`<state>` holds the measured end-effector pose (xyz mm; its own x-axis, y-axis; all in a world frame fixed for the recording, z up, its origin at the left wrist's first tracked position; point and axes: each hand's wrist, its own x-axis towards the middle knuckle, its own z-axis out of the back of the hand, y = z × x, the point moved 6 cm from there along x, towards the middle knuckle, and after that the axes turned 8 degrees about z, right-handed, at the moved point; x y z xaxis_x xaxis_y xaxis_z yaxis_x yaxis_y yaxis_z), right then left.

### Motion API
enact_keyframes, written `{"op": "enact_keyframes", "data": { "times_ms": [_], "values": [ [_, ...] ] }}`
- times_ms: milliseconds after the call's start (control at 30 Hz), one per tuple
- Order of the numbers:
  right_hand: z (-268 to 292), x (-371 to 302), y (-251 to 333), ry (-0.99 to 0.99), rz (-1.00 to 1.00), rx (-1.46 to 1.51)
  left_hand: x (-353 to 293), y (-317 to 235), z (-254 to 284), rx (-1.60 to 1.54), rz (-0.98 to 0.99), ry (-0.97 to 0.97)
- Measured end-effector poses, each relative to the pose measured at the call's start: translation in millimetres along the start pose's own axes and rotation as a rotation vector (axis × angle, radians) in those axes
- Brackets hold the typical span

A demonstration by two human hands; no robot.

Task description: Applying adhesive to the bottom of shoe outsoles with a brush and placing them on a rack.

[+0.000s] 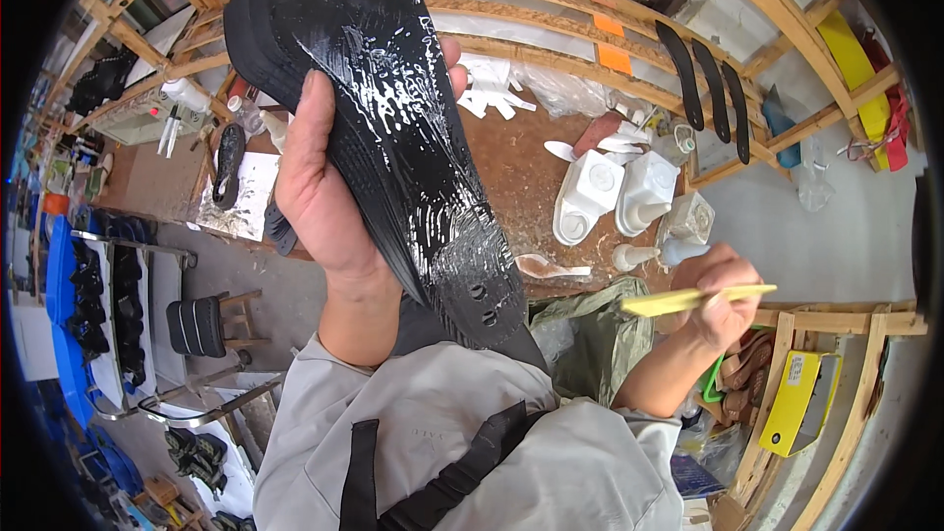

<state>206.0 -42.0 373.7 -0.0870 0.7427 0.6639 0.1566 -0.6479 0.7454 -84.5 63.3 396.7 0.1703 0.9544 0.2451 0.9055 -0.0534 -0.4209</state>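
Observation:
My left hand [329,202] grips a thick stack of black shoe soles [398,138] in front of my chest, its thumb on the near edge and fingertips showing past the far edge. Wet, glossy streaks like glue cover the top sole, and small holes show at its lower end. Off to the right, my right hand [723,300] pinches a flat yellow brush [664,303], smeared by motion. The brush is apart from the soles. Its tip is too blurred to make out.
White plastic containers [590,195] and small bottles [634,256] stand on the brown workbench [516,162], near a spoon-like scoop [553,266]. Black strips [708,88] hang on the wooden rack behind. A yellow box [801,403] is at lower right, a stool [211,324] at left.

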Motion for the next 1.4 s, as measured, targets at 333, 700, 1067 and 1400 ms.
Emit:
{"op": "enact_keyframes", "data": {
  "times_ms": [333,700,1067,1400],
  "values": [
    [-99.7,5.8,-35.3,0.161,-0.297,-0.520,8.5,12.4,4.7,0.002,-0.077,-0.190],
    [-122.8,33.7,-36.1,0.230,-0.300,-0.755,15.6,5.3,25.7,0.208,-0.201,-0.138],
    [-98.3,70.3,-28.3,0.143,-0.749,-0.228,29.8,9.7,39.2,0.118,-0.285,-0.234],
    [-84.7,85.4,-28.6,0.187,-0.793,-0.342,51.4,27.6,30.7,0.084,-0.300,-0.072]
  ]
}}
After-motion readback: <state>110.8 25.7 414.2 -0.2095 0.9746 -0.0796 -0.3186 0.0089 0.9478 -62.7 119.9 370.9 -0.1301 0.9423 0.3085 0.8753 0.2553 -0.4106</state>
